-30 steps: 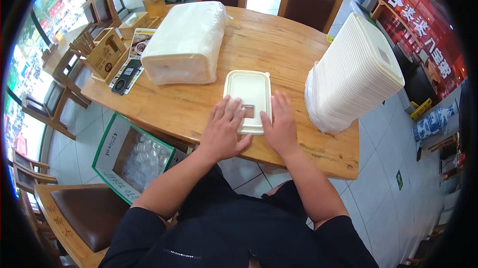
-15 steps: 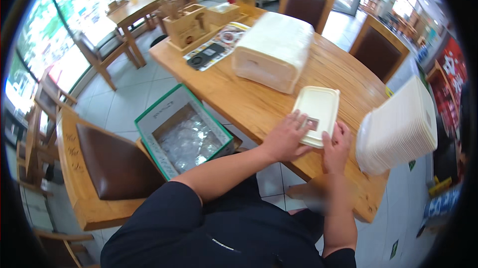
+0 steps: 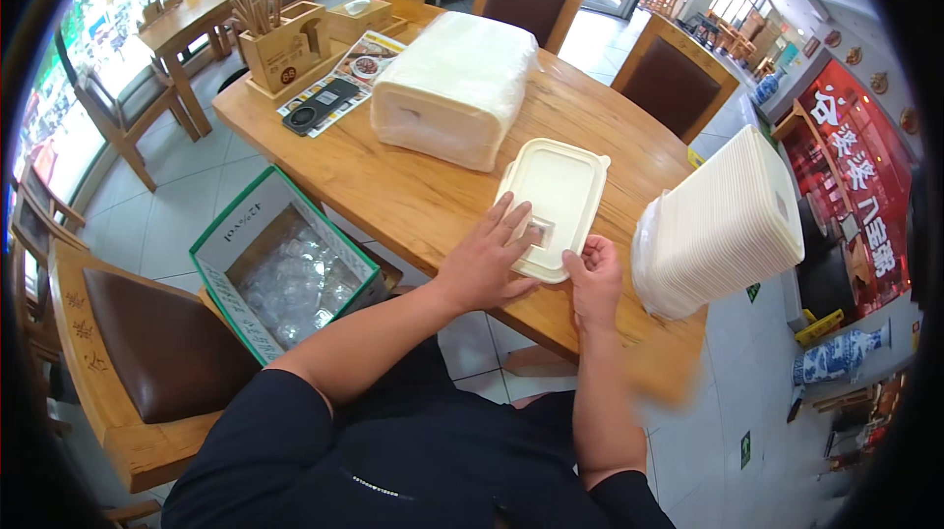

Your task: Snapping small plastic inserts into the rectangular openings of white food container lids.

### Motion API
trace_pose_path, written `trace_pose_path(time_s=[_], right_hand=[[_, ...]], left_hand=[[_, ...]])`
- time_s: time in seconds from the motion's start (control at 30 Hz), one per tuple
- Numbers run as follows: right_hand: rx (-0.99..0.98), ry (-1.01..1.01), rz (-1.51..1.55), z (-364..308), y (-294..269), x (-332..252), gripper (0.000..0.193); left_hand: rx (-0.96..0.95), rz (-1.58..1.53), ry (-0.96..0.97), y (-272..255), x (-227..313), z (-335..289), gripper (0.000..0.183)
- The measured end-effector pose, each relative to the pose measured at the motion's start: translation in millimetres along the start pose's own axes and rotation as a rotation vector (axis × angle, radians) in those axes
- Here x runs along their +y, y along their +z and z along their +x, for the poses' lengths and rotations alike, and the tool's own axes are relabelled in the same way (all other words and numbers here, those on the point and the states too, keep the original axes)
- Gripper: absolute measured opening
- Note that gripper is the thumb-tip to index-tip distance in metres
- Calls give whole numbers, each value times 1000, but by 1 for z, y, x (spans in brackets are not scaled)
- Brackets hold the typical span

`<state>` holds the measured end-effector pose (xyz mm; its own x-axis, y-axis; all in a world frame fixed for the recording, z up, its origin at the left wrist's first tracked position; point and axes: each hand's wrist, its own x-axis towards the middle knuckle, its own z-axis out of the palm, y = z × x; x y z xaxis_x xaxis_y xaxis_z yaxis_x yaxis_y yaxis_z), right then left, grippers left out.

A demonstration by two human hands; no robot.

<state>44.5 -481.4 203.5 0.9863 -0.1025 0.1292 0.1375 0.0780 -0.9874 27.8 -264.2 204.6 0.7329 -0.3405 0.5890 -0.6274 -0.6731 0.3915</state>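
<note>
A cream rectangular plastic lid [image 3: 565, 180] with rounded corners lies flat near the table's front edge. A small brownish label [image 3: 534, 234] sits on its near left part. My left hand [image 3: 487, 252] rests on the lid's left side, fingers stretched out, the fingertips beside the label. At the near right corner, the thumb of my right hand [image 3: 596, 278] presses on the rim while its other fingers curl in; their undersides are hidden. To the right stands a leaning stack of matching cream lids [image 3: 723, 229], its lower left end in clear plastic.
A plastic-wrapped cream bundle [image 3: 447, 87] lies behind the lid on the wooden table [image 3: 610, 126]. Farther left are a black device [image 3: 321, 106], a printed sheet [image 3: 366, 67] and a wooden chopstick holder [image 3: 285, 47]. A green-edged box [image 3: 285, 264] of clear plastic packets stands by a chair [image 3: 162, 342].
The view has swung to the right, so the table and its things appear farther left. Both hands stay at the lid, with the left fingers still by the label.
</note>
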Motion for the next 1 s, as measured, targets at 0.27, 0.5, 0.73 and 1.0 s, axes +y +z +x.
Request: trace_pose_path(time_s=[0.27,0.5,0.73,1.0], right_hand=[[-2,128,455,-26,4,-17,36],[-132,90,444,-64,14,-44,41],[-218,197,267,-77,12,-63,33],[-8,-752,-572,-93,16,-68,67]], left_hand=[[375,-974,-356,-11,6,-5,79],[-34,-1384,-807,-34,34,-19,42],[-79,-1304,-819,-35,53,-25,35],[167,-1501,-914,-45,65,-17,34]])
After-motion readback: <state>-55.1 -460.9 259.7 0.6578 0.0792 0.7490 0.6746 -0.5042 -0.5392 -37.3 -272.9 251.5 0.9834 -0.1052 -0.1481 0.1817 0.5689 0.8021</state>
